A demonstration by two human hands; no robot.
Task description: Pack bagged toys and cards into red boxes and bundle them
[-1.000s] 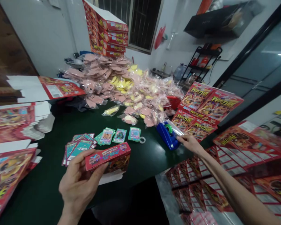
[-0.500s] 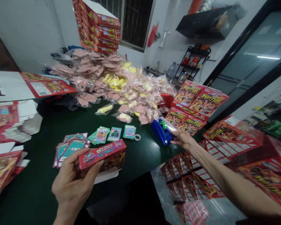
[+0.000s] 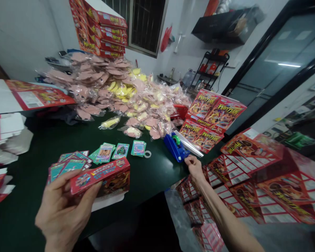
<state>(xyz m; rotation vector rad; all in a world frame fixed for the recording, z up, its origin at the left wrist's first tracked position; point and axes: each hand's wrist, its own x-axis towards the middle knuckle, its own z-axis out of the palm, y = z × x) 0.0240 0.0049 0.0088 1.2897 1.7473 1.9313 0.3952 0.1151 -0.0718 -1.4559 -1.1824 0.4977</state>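
Left hand [image 3: 64,206] pinches red box [image 3: 101,175] between thumb and fingers, above table [image 3: 147,175], on the near side of cards [image 3: 105,153]; grip at one end seems meant to leave the other free. White flap [image 3: 109,202] juts below. Right hand [image 3: 195,168] at blue dispenser [image 3: 174,148], fingers curled; cannot tell if pinching anything. Dispenser probably placed for easy reach. Stacked boxes [image 3: 225,111] read 我的刀盾; red box's blue lettering too small to read.
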